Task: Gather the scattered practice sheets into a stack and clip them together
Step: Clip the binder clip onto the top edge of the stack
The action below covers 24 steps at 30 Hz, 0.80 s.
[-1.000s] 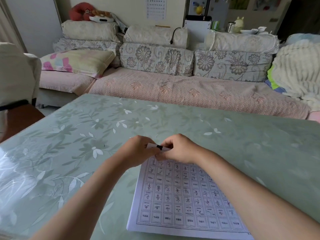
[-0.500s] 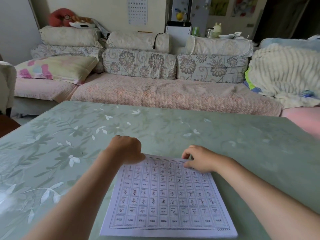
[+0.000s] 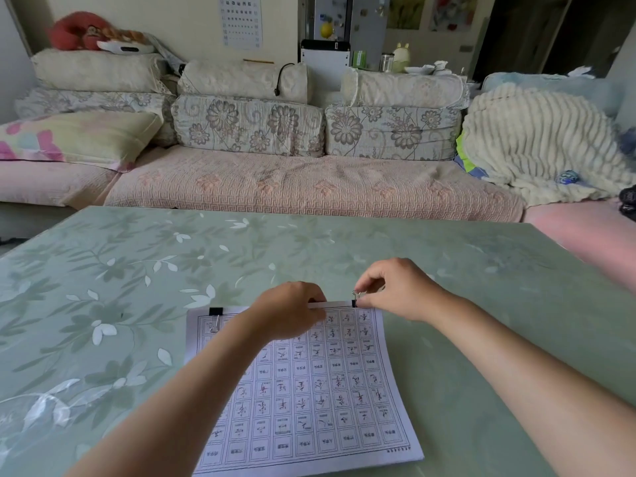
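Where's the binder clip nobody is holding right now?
Head view: the black binder clip sits on the far left corner of the stack, just left of the left hand, its wire handle folded down onto the top sheet.

One stack (image 3: 309, 390) of sheets, too tight to count its leaves, on one bench (image 3: 103, 270); two clips (image 3: 215, 311); two hands (image 3: 292, 311); one sofa (image 3: 309, 187) with three floral cushions (image 3: 247, 125), three cream bolsters (image 3: 244, 80), one pillow (image 3: 79, 139), one blanket (image 3: 537, 142); one wall chart (image 3: 241, 20)
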Motion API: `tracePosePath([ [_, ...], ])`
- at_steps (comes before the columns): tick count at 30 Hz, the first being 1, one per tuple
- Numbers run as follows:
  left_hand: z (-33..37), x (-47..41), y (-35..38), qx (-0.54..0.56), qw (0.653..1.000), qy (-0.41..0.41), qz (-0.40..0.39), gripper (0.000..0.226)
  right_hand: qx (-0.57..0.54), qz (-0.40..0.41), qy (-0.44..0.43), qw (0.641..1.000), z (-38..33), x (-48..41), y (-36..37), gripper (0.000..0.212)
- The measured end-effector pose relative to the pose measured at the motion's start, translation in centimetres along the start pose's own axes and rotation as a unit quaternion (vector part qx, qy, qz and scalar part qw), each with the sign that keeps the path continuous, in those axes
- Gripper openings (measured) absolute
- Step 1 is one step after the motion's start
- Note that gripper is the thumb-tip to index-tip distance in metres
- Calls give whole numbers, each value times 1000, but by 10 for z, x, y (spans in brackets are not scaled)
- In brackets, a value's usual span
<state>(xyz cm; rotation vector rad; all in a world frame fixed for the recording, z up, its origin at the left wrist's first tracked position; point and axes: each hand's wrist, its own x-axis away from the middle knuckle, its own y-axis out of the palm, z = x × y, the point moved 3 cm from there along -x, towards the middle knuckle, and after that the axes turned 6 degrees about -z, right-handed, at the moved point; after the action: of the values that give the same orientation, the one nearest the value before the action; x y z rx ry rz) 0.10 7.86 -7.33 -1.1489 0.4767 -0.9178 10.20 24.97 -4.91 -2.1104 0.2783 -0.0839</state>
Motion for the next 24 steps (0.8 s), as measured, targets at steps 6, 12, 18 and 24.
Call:
tracePosePath([
  [6,-3,3,-1,-29,998,-22,53,11,22,-3,-80,997,-12,4,5,8],
  [12,-4,10,-4,-28,996,-10,87,11,61,-37,-67,995,-12,2,9,21],
  [18,-3,17,-10,-27,995,17,97,11,-16,16,-56,998,-13,1,4,6],
  [24,2,20,-15,-26,993,37,113,9,19,-80,-25,996,-12,-1,7,26],
])
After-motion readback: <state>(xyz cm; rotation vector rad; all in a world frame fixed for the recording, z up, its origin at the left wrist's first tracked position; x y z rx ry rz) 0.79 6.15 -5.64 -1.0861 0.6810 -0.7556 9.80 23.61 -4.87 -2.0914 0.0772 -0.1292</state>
